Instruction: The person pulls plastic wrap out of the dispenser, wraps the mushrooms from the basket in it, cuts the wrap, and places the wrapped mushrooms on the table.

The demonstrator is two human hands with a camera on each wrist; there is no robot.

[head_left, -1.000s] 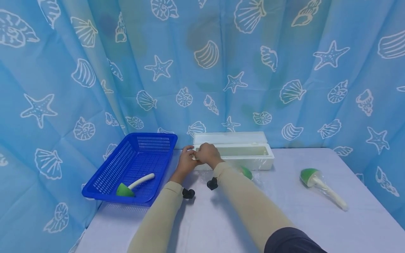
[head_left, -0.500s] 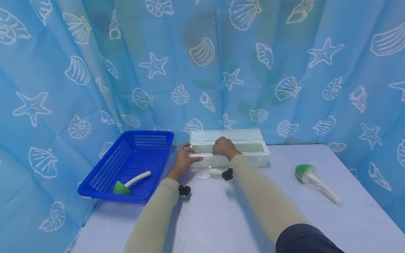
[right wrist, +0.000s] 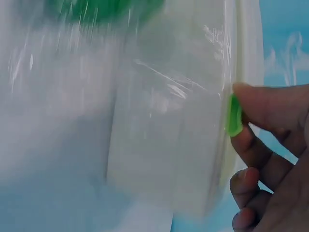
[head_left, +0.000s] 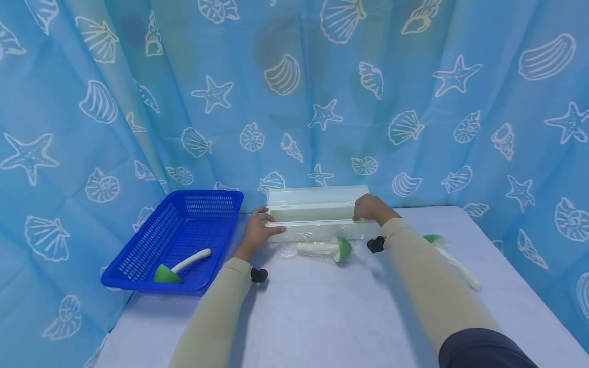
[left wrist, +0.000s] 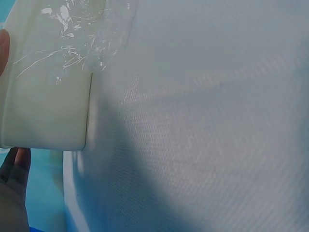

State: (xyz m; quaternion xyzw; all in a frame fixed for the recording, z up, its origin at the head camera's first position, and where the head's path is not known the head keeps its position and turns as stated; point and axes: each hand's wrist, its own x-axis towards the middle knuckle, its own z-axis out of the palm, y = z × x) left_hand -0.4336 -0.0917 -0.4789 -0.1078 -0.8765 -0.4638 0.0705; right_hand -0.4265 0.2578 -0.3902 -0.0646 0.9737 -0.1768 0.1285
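A long white cling film box (head_left: 317, 232) lies at the back of the table, its lid (head_left: 317, 194) raised. My left hand (head_left: 259, 230) holds the box's left end, thumb along the front. Near the right end, my right hand (head_left: 371, 208) pinches a small green slide cutter (right wrist: 234, 116) on the box edge between thumb and forefinger. Clear film (left wrist: 72, 53) hangs over the front. Just before the box lies a ladle (head_left: 340, 249) with a green bowl and white handle, under or in film.
To the left stands a blue basket (head_left: 138, 245) with an unwrapped green and white ladle (head_left: 170, 273) in it. A film-wrapped ladle (head_left: 455, 263) lies at the right, partly behind my right sleeve. A patterned curtain (head_left: 294, 102) hangs behind the table.
My right hand has moved rightward along the box from its left end to its right end, uncovering the front ladle. The left hand stays at the left end.
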